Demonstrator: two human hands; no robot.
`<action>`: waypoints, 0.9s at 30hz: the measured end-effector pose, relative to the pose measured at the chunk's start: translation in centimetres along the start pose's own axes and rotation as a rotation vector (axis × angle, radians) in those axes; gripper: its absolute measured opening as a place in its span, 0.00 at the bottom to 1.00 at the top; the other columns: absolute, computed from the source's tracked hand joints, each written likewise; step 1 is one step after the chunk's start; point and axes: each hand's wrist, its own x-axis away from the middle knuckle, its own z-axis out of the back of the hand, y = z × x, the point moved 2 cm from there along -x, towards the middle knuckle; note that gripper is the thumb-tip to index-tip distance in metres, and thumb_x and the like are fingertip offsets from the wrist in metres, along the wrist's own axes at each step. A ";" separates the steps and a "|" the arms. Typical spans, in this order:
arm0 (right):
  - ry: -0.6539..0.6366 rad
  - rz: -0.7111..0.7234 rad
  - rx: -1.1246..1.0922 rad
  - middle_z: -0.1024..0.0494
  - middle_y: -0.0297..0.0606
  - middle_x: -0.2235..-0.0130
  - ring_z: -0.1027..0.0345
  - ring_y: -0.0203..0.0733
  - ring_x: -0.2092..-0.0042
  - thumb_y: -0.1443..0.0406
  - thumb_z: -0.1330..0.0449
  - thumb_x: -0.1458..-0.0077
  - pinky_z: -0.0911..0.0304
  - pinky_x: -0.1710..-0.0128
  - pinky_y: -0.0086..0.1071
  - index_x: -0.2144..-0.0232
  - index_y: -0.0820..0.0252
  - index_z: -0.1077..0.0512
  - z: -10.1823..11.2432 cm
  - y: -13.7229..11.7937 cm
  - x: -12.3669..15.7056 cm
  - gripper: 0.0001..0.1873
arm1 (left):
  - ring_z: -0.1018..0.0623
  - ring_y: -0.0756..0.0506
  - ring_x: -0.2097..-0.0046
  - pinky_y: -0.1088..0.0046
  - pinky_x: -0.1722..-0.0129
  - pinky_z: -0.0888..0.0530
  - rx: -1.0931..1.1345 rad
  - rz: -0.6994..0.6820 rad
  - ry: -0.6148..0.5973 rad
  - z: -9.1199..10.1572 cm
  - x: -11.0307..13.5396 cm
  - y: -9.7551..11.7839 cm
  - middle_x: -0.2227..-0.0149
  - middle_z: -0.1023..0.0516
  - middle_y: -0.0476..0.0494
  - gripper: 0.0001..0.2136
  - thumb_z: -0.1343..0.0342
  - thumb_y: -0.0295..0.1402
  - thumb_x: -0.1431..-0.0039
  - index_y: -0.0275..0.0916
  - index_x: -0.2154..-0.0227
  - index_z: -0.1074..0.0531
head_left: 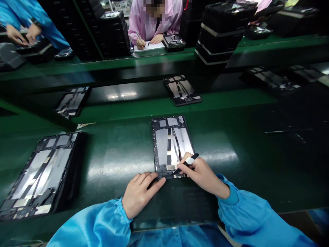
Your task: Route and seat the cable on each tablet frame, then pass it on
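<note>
An opened tablet (pixel 161 147) lies flat on the green bench in front of me, its silver plates, dark flat cables and black frame exposed. My left hand (pixel 140 192) holds its lower left corner, with the fingers at the side and the thumb along the bottom edge. In my right hand (pixel 199 171) is a slim black pen-like tool (pixel 190 160) with a white band, pinched between thumb and fingers. Its dark tip points down at the tablet's lower edge, near small connectors; whether it touches cannot be made out. My right fingers cover part of the tablet's right side.
A stack of opened tablets (pixel 51 164) stands at left. Further opened tablets (pixel 183 90) lie on the strip beyond. A thin rod (pixel 273 131) rests at right. Black tray stacks (pixel 218 34) rise at the back, where a person in pink (pixel 154 25) writes and another person's hands (pixel 24 34) work.
</note>
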 end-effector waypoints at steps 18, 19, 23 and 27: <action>0.013 -0.024 -0.099 0.25 0.32 0.76 0.26 0.39 0.74 0.61 0.43 0.39 0.33 0.74 0.29 0.71 0.58 0.32 -0.1 0.2 -0.4 0.10 | 0.27 0.42 0.54 0.66 0.60 0.29 -0.128 -0.016 -0.044 -0.3 -0.5 0.7 0.52 0.27 0.37 0.19 0.60 0.23 0.31 0.41 0.44 0.31; 0.015 -0.017 -0.093 0.25 0.32 0.76 0.26 0.39 0.74 0.61 0.42 0.39 0.33 0.74 0.29 0.71 0.58 0.32 -0.1 0.1 -0.4 0.10 | 0.27 0.42 0.54 0.66 0.60 0.28 -0.129 -0.002 -0.054 -0.4 -0.7 0.8 0.52 0.28 0.37 0.20 0.60 0.22 0.32 0.42 0.44 0.32; 0.038 0.021 -0.040 0.26 0.33 0.75 0.28 0.39 0.75 0.61 0.43 0.39 0.35 0.75 0.30 0.74 0.58 0.32 -0.2 0.2 -0.3 0.12 | 0.26 0.42 0.55 0.65 0.61 0.26 -0.075 0.026 -0.111 -0.7 -1.2 0.8 0.49 0.29 0.35 0.20 0.59 0.24 0.32 0.44 0.41 0.35; 0.373 0.093 -0.065 0.26 0.36 0.72 0.28 0.42 0.70 0.56 0.42 0.40 0.32 0.68 0.34 0.75 0.56 0.32 0.5 1.6 0.1 0.14 | 0.28 0.43 0.50 0.66 0.55 0.25 0.096 -0.019 -0.088 -0.5 -0.9 -0.6 0.42 0.32 0.38 0.18 0.57 0.24 0.31 0.42 0.43 0.34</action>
